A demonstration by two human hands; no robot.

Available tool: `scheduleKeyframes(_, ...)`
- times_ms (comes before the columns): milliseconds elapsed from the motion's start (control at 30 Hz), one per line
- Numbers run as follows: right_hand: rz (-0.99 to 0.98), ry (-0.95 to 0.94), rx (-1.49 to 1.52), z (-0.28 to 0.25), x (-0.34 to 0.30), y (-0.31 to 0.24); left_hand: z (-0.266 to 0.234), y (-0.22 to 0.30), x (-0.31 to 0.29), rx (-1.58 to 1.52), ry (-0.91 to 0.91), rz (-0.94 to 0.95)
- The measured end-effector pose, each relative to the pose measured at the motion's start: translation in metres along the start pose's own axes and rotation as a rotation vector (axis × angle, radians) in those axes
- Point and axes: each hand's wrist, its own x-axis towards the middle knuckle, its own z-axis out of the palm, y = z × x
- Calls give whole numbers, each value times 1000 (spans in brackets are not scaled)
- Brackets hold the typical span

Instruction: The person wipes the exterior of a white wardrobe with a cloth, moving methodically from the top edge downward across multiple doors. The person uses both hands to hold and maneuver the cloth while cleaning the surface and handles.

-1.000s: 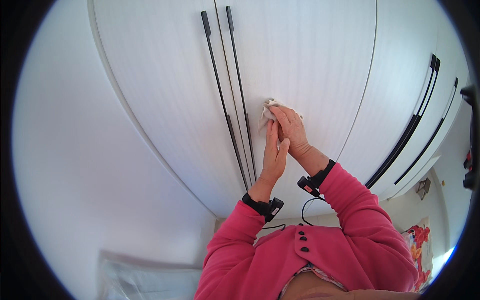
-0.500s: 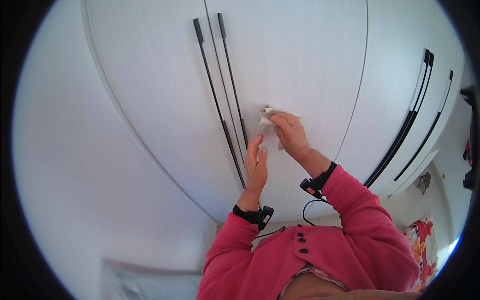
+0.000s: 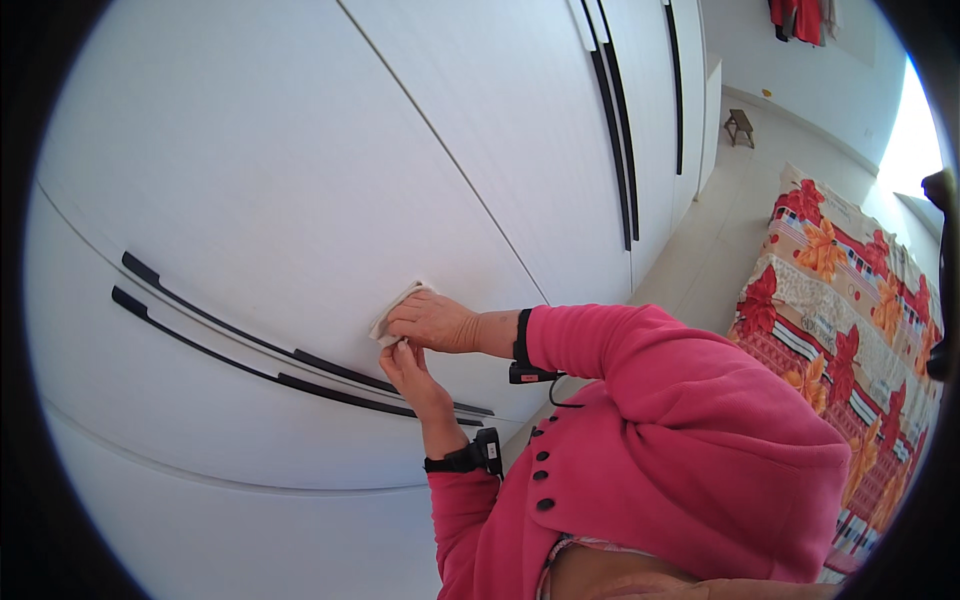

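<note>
A crumpled off-white cloth (image 3: 383, 320) lies against the white wardrobe door (image 3: 290, 190), close to a long black handle (image 3: 230, 312). My right hand (image 3: 440, 322) is bent over the cloth and presses it to the door, covering much of it. Just below, my left hand (image 3: 418, 385) has its fingertips at the cloth's lower edge, seemingly pinching it; part of the fingers is hidden. Both wrists carry black straps with small boxes.
A second long black handle (image 3: 220, 356) runs alongside the first. More handles (image 3: 620, 150) stand on the doors farther right. A bed with a red and orange floral cover (image 3: 840, 330) is at right, and a small stool (image 3: 740, 127) stands on the floor beyond.
The view has turned toward the right, bringing the bed and stool into sight. My left hand has come up to the cloth's edge; my right hand still holds the cloth on the door.
</note>
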Motion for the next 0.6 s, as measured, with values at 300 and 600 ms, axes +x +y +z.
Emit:
scheduleKeyframes(300, 1, 208, -174, -27, 19, 32, 54, 28, -3, 406, -176, 490)
scheduleKeyframes(600, 473, 661, -358, -122, -11, 129, 44, 20, 19, 533, -86, 413)
